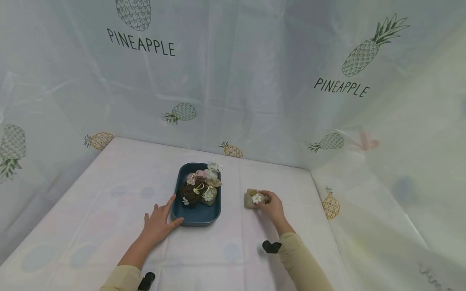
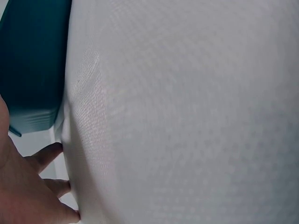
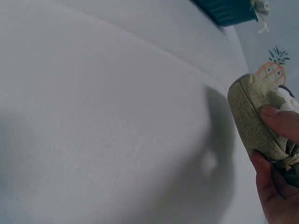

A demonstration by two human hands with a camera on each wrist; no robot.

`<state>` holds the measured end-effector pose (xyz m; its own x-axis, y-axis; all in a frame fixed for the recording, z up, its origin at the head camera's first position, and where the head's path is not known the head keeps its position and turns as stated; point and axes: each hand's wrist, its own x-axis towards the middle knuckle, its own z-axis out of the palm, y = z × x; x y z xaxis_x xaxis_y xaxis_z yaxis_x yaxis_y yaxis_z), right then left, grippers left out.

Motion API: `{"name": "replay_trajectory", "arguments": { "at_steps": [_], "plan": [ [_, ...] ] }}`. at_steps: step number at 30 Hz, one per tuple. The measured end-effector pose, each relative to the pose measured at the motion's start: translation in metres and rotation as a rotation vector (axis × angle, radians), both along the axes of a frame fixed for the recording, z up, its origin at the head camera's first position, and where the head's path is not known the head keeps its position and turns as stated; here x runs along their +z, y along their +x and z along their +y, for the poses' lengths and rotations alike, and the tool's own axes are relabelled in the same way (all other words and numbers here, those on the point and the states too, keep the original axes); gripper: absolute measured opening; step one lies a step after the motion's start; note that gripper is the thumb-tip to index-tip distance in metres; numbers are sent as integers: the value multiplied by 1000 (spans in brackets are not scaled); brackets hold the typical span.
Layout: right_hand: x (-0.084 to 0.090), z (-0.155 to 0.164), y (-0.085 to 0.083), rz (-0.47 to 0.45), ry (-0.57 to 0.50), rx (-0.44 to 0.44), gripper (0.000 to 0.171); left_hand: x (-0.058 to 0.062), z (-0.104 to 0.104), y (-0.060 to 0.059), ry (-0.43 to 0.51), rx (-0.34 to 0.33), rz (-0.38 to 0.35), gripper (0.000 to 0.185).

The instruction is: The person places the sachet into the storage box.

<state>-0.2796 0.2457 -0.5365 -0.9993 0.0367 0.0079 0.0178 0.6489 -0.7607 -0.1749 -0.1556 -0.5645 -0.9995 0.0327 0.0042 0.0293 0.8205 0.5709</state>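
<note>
Indoors, on a white cloth (image 1: 109, 194), hands: right (image 1: 272, 207) grips sachet (image 1: 253, 199), left (image 1: 158, 224) flat.

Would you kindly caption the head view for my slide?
Left hand rests against a blue tray of pouches; right hand grips a burlap pouch.

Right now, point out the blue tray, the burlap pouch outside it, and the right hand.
blue tray (image 1: 197, 219): head view, on its near rim.
burlap pouch (image 3: 250, 114): right wrist view, on its woven side.
right hand (image 1: 273, 207): head view, on the back of the hand, which grips the pouch.
</note>
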Motion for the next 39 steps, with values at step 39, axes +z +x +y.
{"name": "replay_trajectory", "arguments": {
  "at_steps": [39],
  "plan": [
    [48,-77,14,118,-17,377,46,-4,0,0,2,8,14,91]
  ]
}}
